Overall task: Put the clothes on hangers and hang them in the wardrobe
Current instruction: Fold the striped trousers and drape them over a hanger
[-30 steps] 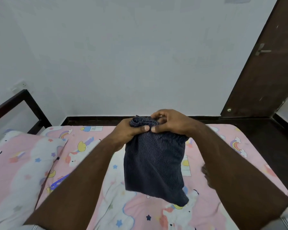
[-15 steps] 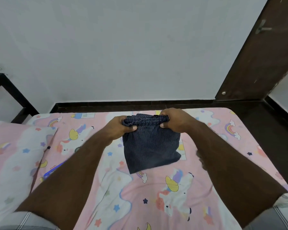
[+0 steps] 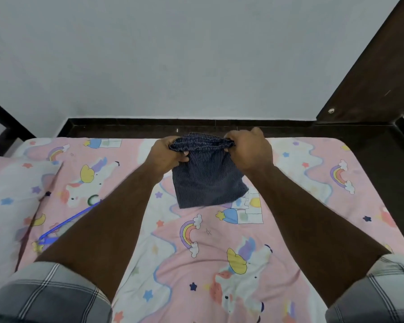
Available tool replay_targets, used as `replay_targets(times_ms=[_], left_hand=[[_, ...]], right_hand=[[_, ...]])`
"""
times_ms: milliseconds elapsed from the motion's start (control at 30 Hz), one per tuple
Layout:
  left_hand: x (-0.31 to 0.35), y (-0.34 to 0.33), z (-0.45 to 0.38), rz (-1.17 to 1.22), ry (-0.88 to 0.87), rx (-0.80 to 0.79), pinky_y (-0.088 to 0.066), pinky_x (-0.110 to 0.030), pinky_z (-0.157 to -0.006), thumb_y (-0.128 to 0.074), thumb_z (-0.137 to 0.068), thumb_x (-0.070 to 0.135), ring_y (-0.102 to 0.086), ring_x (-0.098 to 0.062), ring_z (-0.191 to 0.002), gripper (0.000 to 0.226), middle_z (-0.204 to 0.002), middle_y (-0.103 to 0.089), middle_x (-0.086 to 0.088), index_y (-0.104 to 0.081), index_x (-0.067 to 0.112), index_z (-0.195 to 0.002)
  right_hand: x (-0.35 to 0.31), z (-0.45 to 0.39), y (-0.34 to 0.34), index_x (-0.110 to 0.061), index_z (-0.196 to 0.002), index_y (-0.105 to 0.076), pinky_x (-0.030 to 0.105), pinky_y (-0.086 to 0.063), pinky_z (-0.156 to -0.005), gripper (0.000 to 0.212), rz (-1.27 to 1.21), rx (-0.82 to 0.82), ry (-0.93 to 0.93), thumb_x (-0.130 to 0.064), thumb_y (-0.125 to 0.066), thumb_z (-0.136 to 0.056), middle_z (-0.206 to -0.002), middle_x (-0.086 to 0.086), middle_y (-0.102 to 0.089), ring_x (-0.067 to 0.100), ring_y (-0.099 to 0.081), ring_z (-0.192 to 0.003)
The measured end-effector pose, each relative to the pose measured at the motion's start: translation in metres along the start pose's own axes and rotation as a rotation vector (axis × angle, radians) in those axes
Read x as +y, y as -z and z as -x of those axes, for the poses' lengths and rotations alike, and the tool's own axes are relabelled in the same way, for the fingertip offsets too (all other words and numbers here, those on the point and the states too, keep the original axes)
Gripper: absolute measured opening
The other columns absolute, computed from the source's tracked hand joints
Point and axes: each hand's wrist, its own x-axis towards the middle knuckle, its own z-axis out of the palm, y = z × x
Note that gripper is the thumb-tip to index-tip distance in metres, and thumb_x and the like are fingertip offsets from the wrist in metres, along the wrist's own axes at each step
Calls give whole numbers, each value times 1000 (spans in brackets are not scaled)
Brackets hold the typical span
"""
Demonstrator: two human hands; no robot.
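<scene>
Dark pinstriped shorts (image 3: pixel 205 180) held over the far middle of the bedsheet (image 3: pixel 219 252), waistband pinched at either end by left hand (image 3: pixel 167 156) and right hand (image 3: pixel 248 150), legs trailing nearward; blue hanger (image 3: pixel 65 223) lying nearer the left arm.

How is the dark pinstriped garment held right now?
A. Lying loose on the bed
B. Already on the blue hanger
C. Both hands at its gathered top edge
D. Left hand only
C: the left hand and right hand each grip the gathered top edge of the dark pinstriped garment above the pink cartoon-print bedsheet.
</scene>
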Motion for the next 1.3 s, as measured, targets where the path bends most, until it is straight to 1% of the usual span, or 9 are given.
replay_targets(times_ms=[167,300,467,633,767,900,1033,1200,1300], left_hand=[[-43,-9,10,53,88,-30,-57,-30,-76,-68,-81,-19,-68,-19,-81,39,-85,-73,-4,-73,16,-96],[-107,-18,39,80,267,-74,-57,-25,-72,-52,-87,-19,-70,-21,-87,38,-89,-74,-7,-71,8,-106],[-196,-28,103,417,583,-9,-52,-40,-91,-45,-98,13,-63,-25,-84,26,-92,-68,-9,-68,2,-98],[-278,-20,171,132,750,-79,-49,-40,-93,-52,-101,47,-62,-27,-102,43,-108,-68,-5,-69,8,-105],[-289,-24,196,48,601,-83,-37,-32,-102,-43,-107,34,-51,-12,-110,18,-110,-59,17,-59,29,-112],[-290,-32,195,34,468,-143,-41,-23,-89,-37,-109,34,-56,4,-100,30,-102,-64,21,-65,33,-98],[-296,-35,191,17,430,-147,-41,-17,-79,-38,-109,36,-57,-1,-103,26,-106,-64,16,-62,28,-105],[-306,-24,178,-147,397,-100,-43,-33,-89,-40,-106,43,-61,-15,-108,43,-114,-69,-7,-66,9,-110],[-308,-14,166,-176,449,3,-42,-38,-106,-45,-103,49,-55,-20,-124,48,-134,-60,-1,-58,14,-132]], right_hand=[[10,39,-41,-25,-110,-71,39,-52,-72,30,-2,-25,-14,-13,-56,-87,-94,0,-71,29,-51,-96],[15,102,-92,-23,-111,-71,35,-49,-67,36,-4,-121,-57,-6,-56,-83,-95,4,-71,29,-52,-97],[16,200,-159,-23,-111,-67,34,-49,-73,32,27,-379,-148,-9,-50,-86,-102,2,-67,28,-49,-110],[10,309,-208,-26,-109,-68,31,-49,-83,29,50,-723,-210,-20,-51,-86,-104,0,-65,24,-49,-116],[1,345,-221,-20,-131,-58,37,-50,-95,43,0,-647,-258,-19,-50,-89,-128,3,-60,26,-48,-123],[-12,342,-223,-13,-152,-36,43,-34,-117,65,5,-624,-262,-24,-55,-91,-155,10,-37,30,-28,-146],[-21,335,-226,-12,-151,-36,44,-32,-119,67,-20,-618,-270,-26,-58,-89,-155,10,-36,30,-27,-146],[-32,316,-231,-11,-153,-34,45,-28,-121,68,-55,-645,-286,-25,-58,-91,-157,11,-34,32,-24,-148],[-41,295,-238,-10,-154,-31,47,-25,-122,67,-52,-647,-274,-22,-55,-92,-159,11,-32,32,-21,-149]])
